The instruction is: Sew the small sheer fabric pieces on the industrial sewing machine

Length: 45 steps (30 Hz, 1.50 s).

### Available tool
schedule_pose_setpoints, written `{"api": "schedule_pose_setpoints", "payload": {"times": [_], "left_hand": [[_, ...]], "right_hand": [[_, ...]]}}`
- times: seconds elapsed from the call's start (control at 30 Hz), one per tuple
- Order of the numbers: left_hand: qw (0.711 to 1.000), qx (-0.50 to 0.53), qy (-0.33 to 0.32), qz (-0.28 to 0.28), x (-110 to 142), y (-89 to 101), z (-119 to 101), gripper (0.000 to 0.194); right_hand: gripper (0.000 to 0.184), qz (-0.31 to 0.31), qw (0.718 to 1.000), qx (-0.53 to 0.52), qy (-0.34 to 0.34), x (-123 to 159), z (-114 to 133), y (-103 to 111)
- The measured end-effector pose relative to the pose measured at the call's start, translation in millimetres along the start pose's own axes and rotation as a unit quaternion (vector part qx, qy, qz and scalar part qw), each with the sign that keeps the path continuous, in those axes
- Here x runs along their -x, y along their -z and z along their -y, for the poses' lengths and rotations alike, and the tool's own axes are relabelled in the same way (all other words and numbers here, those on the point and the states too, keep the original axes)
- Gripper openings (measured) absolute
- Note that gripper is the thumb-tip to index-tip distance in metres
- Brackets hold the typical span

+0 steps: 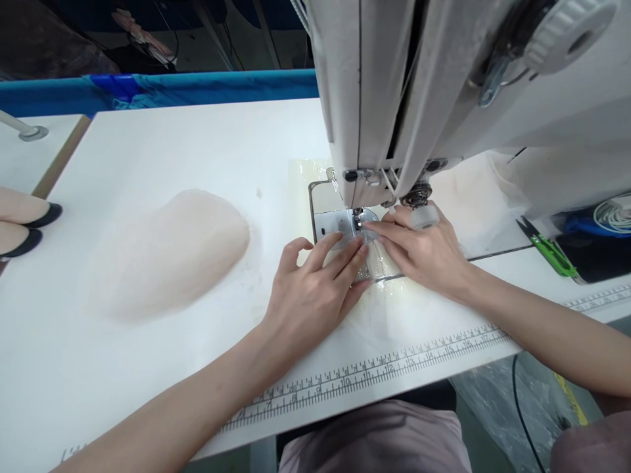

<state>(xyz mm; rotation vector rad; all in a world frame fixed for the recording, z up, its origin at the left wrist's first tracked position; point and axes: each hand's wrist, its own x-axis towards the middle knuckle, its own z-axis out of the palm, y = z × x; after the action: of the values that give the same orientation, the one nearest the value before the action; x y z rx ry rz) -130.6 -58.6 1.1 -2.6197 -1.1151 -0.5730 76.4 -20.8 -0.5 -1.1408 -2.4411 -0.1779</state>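
A white sewing machine (374,92) stands over the table, its presser foot (357,220) above a metal needle plate (332,223). Thin, see-through fabric (382,263) lies under the foot and spreads toward the table's front. My left hand (315,289) rests on this fabric just left of and in front of the foot, fingers stretched and spread. Close on the foot's right side, my right hand (424,246) has its thumb and fingertips together at the fabric's edge. Its fingertips are partly hidden by the machine's parts.
A pale sheer fabric piece (182,256) lies at left; more pale fabric (486,197) sits right of the needle. Green thread snips (549,249) lie beside a dark tray (591,253). A printed ruler (365,374) runs along the front edge. Beige items with black ends (24,220) lie far left.
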Motion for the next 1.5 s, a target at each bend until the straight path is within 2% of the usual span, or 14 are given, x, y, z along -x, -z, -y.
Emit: {"api": "schedule_pose_setpoints", "payload": {"times": [0.47,1.1,1.5], "left_hand": [[1.0,-0.012,-0.002,0.006,-0.2,-0.1,1.0,0.031],[0.999,-0.029,0.027,0.037,-3.4,1.3,-2.9,0.034],[0.999,-0.027,0.029,0.031,-3.1,-0.1,-2.2,0.033]], "right_hand": [[0.033,0.026,0.999,-0.021,-0.006,-2.0,0.6,-1.0],[0.031,0.016,1.0,-0.008,-0.007,-3.3,-1.1,-5.1],[0.033,0.022,0.999,-0.023,-0.009,-2.8,1.7,-2.5]]}}
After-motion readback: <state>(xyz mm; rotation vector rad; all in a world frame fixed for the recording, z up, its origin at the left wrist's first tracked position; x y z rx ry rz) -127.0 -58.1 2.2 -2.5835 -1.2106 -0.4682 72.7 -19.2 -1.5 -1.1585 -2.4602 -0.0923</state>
